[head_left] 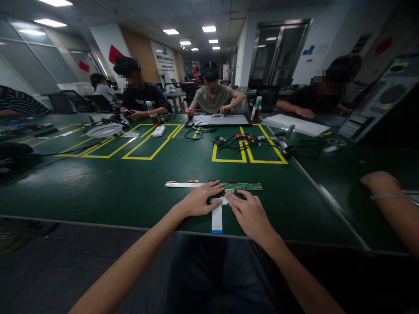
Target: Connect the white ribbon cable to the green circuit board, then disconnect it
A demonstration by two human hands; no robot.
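A long, narrow circuit board (247, 186) lies across the green table in front of me, its right part green and its left part pale and shiny. My left hand (200, 200) rests flat with its fingers stretched over the middle of the board. Its thumb reaches to a white flat ribbon cable (217, 218), which bends near the board and runs toward the table edge, ending in a blue strip. My right hand (250, 213) has its fingers extended, the fingertips touching the cable's bend just below the board. Whether the cable sits in the board's connector I cannot tell.
Yellow tape (229, 160) marks rectangles on the green table (114, 187). Black cables and a red-handled tool (242, 137) lie beyond the board. Several people sit around; one person's forearm (393, 196) rests at right. A white fan (104, 130) and bottles (256, 110) stand farther off.
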